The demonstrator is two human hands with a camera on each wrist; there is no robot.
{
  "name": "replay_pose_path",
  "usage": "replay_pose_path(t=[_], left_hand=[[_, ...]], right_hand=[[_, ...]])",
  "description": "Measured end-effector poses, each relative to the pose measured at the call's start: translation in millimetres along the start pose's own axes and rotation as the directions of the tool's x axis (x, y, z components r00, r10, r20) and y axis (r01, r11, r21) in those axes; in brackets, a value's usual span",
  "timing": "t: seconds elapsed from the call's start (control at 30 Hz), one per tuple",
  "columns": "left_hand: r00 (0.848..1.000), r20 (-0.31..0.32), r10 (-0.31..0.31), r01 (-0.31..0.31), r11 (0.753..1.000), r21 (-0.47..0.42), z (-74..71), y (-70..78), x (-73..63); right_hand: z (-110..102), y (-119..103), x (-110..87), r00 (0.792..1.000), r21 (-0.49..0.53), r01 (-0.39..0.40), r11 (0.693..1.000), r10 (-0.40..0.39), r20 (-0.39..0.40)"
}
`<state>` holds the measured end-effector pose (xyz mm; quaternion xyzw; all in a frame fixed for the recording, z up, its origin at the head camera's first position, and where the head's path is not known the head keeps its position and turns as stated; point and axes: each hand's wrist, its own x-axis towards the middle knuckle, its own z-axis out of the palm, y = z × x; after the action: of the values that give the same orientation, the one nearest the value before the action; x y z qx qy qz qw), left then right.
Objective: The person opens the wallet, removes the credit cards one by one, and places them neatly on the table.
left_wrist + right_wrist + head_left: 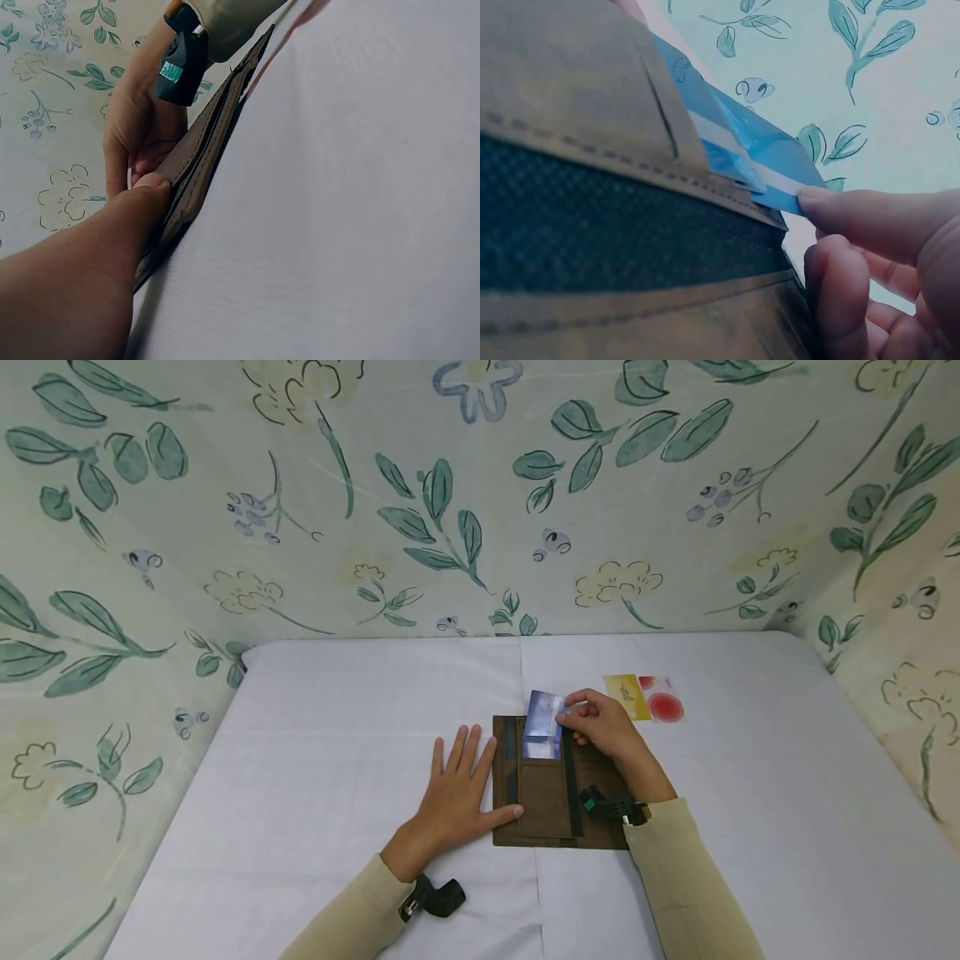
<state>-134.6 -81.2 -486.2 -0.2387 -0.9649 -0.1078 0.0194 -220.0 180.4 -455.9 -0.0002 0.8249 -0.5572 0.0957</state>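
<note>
A brown wallet lies opened out on the white table, with a dark strip running along its pocket panel. My left hand lies flat with spread fingers along the wallet's left side, its thumb resting on the wallet's edge. At the wallet's top, my right hand pinches a blue card by its right edge between thumb and fingers. Just below that card, a second blue-and-white piece shows at the pocket's mouth. In the right wrist view the two blue layers overlap there.
Beyond my right hand, a yellow card and a white card with a red circle lie side by side on the white tablecloth. A leaf-patterned cloth rises behind the table and at its sides.
</note>
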Motion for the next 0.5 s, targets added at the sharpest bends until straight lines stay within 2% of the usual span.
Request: replay_pose_path(t=[0.23, 0.5], left_hand=[[1.000, 0.016, -0.007, 0.006, 1.000, 0.012, -0.5, 0.7, 0.3], [1.000, 0.015, -0.002, 0.001, 1.000, 0.012, -2.7, 1.4, -0.9]], right_hand=[[-2.8, 4.6, 1.7, 1.000, 0.030, -0.003, 1.000, 0.002, 0.015], [-7.6, 5.2, 0.0, 0.997, 0.095, 0.016, 0.995, -0.023, 0.071]])
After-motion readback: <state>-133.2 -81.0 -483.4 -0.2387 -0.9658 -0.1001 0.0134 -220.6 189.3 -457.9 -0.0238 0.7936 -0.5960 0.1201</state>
